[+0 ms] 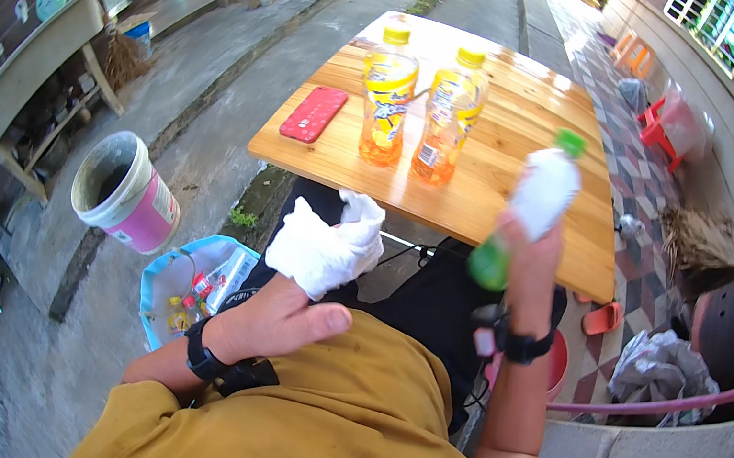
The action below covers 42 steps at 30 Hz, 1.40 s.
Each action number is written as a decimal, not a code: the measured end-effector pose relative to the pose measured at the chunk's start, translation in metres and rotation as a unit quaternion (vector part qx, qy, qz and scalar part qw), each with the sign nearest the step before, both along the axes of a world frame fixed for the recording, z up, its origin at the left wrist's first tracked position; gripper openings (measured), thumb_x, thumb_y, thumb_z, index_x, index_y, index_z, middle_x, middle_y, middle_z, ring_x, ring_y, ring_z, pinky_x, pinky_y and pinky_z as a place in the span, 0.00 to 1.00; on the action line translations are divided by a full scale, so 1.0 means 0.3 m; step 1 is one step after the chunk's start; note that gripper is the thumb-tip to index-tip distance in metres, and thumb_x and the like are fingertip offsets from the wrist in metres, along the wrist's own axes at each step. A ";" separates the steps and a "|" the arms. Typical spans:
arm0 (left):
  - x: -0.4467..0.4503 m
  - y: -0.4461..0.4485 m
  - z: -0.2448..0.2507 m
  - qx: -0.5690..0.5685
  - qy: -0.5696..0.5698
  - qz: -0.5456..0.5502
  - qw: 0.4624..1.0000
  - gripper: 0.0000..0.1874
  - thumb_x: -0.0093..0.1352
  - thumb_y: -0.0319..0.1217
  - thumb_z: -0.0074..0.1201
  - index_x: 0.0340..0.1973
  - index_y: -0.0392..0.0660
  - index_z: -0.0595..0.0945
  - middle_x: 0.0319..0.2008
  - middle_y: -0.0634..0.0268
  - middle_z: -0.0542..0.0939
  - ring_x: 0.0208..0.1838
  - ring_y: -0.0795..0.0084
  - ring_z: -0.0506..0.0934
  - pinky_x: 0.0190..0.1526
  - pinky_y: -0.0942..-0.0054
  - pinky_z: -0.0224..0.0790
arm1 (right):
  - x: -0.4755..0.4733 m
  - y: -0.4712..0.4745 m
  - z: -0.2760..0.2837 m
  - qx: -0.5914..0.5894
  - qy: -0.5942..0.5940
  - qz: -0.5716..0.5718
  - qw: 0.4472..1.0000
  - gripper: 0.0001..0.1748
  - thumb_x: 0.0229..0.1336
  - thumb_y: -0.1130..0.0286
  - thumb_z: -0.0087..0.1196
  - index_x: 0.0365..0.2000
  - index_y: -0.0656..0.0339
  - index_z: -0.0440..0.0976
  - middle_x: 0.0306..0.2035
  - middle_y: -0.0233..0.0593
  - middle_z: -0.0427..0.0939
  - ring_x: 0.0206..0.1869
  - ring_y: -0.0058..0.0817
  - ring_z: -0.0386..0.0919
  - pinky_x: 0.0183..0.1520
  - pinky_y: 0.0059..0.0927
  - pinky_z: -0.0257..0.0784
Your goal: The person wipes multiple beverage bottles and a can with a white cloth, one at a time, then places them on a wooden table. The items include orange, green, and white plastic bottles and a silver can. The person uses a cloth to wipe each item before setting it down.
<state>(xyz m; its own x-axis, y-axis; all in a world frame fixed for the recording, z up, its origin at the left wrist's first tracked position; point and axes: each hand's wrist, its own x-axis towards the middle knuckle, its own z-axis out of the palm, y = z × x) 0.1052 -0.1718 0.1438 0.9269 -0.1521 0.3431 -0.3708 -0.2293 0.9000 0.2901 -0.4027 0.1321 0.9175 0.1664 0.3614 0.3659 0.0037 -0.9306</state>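
Note:
In the head view, a white cloth is bunched over the fingers of my left hand, whose thumb shows uncovered. My right hand grips a plastic bottle with a green cap, a white middle and a green lower end, tilted over the table's near right edge and blurred. Two clear bottles with yellow caps and yellow labels, a left one and a right one, stand upright on the wooden table. Each has an orange lower part.
A phone in a red case lies on the table's left. On the left floor stand a white and pink bucket and a light blue container holding several bottles. A red stool, an orange slipper and a plastic bag are at right.

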 end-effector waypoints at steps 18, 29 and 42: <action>0.100 -0.064 0.113 0.059 -0.084 0.225 0.969 0.27 0.78 0.44 0.23 0.55 0.36 0.71 0.48 0.54 0.78 0.49 0.63 0.78 0.54 0.66 0.70 | -0.363 0.135 -0.010 -0.068 0.043 0.322 0.943 0.37 0.40 0.61 0.69 0.49 0.68 0.67 0.39 0.52 0.79 0.41 0.41 0.80 0.46 0.33 0.73; -0.005 -0.066 0.064 0.215 -0.037 0.128 0.968 0.31 0.75 0.42 0.32 0.65 0.31 0.59 0.66 0.45 0.59 0.68 0.52 0.57 0.64 0.59 0.47 | -0.338 0.170 0.002 0.001 0.041 0.162 0.986 0.34 0.42 0.66 0.69 0.49 0.64 0.66 0.39 0.44 0.78 0.42 0.26 0.77 0.45 0.31 0.73; 0.055 -0.122 0.008 0.063 0.144 -0.086 0.984 0.26 0.76 0.38 0.39 0.64 0.35 0.62 0.63 0.53 0.65 0.66 0.58 0.61 0.67 0.64 0.47 | -0.297 0.107 0.039 0.354 0.104 0.106 0.923 0.26 0.52 0.63 0.57 0.50 0.65 0.65 0.42 0.37 0.73 0.44 0.26 0.74 0.48 0.29 0.70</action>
